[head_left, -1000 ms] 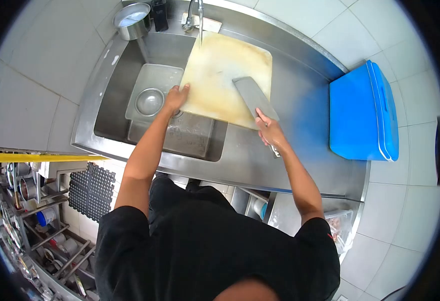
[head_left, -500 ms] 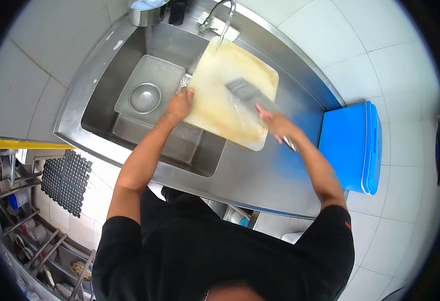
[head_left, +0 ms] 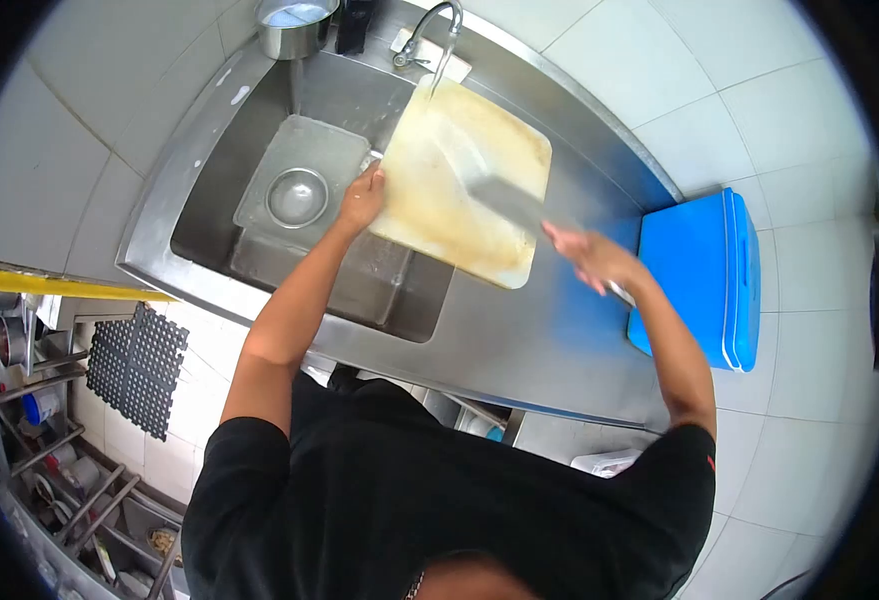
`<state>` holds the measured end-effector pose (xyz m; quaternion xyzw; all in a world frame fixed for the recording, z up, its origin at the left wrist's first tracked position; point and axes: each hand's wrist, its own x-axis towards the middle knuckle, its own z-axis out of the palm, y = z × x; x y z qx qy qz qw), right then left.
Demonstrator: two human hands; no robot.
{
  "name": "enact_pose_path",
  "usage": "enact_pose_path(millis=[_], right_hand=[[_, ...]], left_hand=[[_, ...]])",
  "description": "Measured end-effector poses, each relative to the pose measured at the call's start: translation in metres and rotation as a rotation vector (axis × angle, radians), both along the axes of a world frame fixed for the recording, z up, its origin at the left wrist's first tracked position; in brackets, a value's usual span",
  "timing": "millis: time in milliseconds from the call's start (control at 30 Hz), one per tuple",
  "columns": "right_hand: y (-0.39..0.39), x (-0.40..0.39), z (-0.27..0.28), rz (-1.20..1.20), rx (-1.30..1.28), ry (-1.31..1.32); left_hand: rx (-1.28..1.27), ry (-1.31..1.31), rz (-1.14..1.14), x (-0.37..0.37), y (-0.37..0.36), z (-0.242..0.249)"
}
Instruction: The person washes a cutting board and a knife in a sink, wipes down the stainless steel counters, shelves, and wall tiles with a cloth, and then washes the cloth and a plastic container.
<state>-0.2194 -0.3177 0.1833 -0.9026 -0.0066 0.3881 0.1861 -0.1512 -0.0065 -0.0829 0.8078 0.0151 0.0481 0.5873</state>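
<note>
A worn yellowish cutting board (head_left: 429,200) lies tilted over the right side of the sink (head_left: 427,315) and the steel counter. My left hand (head_left: 363,198) grips its left edge, fingers closed around the rim. In my right hand (head_left: 591,258) is a cleaver (head_left: 507,202), its broad grey blade smeared by motion and low over the board's middle. The handle end shows below my palm. Water runs from the faucet (head_left: 451,22) onto the board's top corner.
A round metal bowl (head_left: 297,197) sits on a translucent tray (head_left: 331,140) in the sink. At the back left stands a metal pot (head_left: 294,42). A blue cooler (head_left: 684,280) is at the right. Shelves with kitchenware (head_left: 69,470) and a black mat (head_left: 137,370) are at lower left.
My right hand has moved right with the cleaver, drawing the blade toward the board's right side. My left hand stays on the board's edge. The whole view has shifted slightly.
</note>
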Motion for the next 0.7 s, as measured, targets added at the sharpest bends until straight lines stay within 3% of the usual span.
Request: enact_pose_path(millis=[67,167,233,333,467,533,567,633,700], right_hand=[[-0.021,-0.038,0.005,-0.166,-0.155,0.101],[-0.015,-0.053,-0.012,-0.111,-0.142,0.079],[0.003,-0.025,-0.029,-0.003,-0.07,0.006],[0.04,0.046,-0.065,0.039,0.082,-0.028],[0.083,0.125,-0.08,0.127,0.122,-0.037],[0.096,0.137,-0.076,0.093,0.079,-0.049],[0.093,0.127,-0.066,0.092,0.088,-0.046],[0.063,0.086,-0.038,0.199,0.039,-0.068],[0.024,0.03,-0.019,0.107,0.057,-0.055]], left_hand=[[-0.049,-0.043,0.023,0.008,-0.005,-0.006],[-0.252,0.13,-0.055,0.013,-0.003,0.001],[-0.483,0.146,-0.087,0.01,-0.008,-0.001],[-0.581,0.265,-0.119,0.004,-0.005,0.02],[-0.443,0.29,-0.094,0.007,-0.003,0.021],[-0.569,0.342,-0.143,0.013,0.003,0.015],[-0.561,0.346,-0.141,0.014,0.006,0.015],[-1.035,0.495,-0.25,0.008,0.006,0.012],[-1.106,0.469,-0.239,0.001,-0.001,0.006]])
